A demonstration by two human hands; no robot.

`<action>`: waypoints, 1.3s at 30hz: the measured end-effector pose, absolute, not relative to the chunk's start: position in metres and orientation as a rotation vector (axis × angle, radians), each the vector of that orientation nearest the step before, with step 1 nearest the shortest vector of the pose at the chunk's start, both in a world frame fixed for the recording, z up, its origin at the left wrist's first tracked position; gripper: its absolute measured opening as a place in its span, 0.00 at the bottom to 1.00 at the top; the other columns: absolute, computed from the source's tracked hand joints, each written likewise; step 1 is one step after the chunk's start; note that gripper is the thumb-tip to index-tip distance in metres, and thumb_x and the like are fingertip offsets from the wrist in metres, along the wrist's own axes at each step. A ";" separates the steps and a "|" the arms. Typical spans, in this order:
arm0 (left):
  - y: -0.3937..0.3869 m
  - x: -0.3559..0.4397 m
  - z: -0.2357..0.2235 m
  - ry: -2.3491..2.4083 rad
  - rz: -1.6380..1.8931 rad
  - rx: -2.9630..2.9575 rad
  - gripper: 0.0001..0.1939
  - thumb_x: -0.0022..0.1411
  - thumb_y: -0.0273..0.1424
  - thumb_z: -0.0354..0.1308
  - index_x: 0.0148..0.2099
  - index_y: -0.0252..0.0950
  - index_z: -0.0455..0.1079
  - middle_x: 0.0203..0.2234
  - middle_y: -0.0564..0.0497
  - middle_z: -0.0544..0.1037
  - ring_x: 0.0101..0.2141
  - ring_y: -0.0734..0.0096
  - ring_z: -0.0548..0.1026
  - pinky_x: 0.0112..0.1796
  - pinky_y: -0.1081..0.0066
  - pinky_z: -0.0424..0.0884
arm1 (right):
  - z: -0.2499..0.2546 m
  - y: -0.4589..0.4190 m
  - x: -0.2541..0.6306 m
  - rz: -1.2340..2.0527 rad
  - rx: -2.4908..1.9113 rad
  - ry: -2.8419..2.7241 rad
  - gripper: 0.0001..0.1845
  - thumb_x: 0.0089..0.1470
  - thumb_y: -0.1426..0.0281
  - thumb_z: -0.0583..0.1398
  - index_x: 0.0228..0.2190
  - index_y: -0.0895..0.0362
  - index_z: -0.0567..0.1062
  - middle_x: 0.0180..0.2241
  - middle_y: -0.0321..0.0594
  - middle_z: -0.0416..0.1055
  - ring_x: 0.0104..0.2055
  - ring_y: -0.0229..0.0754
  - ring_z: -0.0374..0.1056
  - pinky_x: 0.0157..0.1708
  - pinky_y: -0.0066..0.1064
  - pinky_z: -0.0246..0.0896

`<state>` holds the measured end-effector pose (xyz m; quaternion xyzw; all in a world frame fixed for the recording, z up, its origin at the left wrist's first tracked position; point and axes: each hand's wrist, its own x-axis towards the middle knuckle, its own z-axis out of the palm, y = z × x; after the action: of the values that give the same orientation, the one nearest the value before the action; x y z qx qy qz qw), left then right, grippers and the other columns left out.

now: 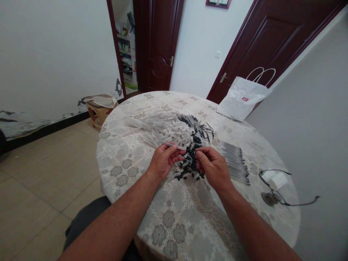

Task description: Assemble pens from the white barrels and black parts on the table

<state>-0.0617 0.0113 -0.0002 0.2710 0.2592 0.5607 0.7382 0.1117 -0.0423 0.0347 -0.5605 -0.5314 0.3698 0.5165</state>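
Leaving tablecloth (201,228) open toward its near edge, the left hand (163,160) pinches a pale tube (179,148) crosswise, aimed at the curled right hand (212,164), whose contents I can't tell.

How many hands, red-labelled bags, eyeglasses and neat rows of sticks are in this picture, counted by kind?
Hands: 2 (left hand, right hand)
Red-labelled bag: 1
Eyeglasses: 1 pair
Neat row of sticks: 1
Total: 5

Loose heaped pieces overlap too much to count.

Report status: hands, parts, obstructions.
Left hand holding tube. Right hand at black caps, grip unclear. Glasses off right, clear of both hands.
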 end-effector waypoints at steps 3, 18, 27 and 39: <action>0.011 -0.062 -0.001 0.562 1.207 0.615 0.16 0.54 0.32 0.73 0.39 0.34 0.70 0.35 0.46 0.84 0.35 0.64 0.83 0.34 0.68 0.80 | 0.018 -0.041 0.105 0.852 -1.360 -1.225 0.20 0.55 0.54 0.66 0.42 0.56 0.78 0.23 0.33 0.73 0.22 0.37 0.67 0.20 0.27 0.62; 0.005 -0.056 -0.002 0.579 1.077 0.750 0.15 0.54 0.33 0.73 0.37 0.33 0.72 0.35 0.44 0.84 0.35 0.64 0.83 0.36 0.68 0.80 | -0.011 -0.042 0.108 0.906 -1.228 -1.149 0.15 0.56 0.59 0.67 0.40 0.55 0.76 0.27 0.33 0.74 0.26 0.37 0.69 0.24 0.27 0.64; 0.005 -0.056 -0.001 0.578 1.090 0.754 0.15 0.55 0.33 0.73 0.38 0.34 0.71 0.36 0.44 0.84 0.37 0.63 0.83 0.37 0.67 0.81 | -0.015 -0.040 0.106 0.886 -1.201 -1.155 0.15 0.56 0.59 0.66 0.39 0.55 0.76 0.28 0.35 0.75 0.28 0.38 0.70 0.26 0.27 0.65; 0.003 -0.056 -0.001 0.631 1.071 0.845 0.16 0.55 0.34 0.73 0.39 0.34 0.71 0.35 0.44 0.84 0.36 0.63 0.83 0.38 0.65 0.80 | -0.013 -0.043 0.110 0.612 -1.289 -1.347 0.09 0.59 0.63 0.63 0.39 0.54 0.77 0.36 0.38 0.77 0.37 0.41 0.72 0.38 0.31 0.67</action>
<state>-0.0557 0.0032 -0.0008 0.3837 0.2866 0.4866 0.7306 0.1099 -0.0426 -0.0128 -0.5460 -0.5706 0.2594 0.5559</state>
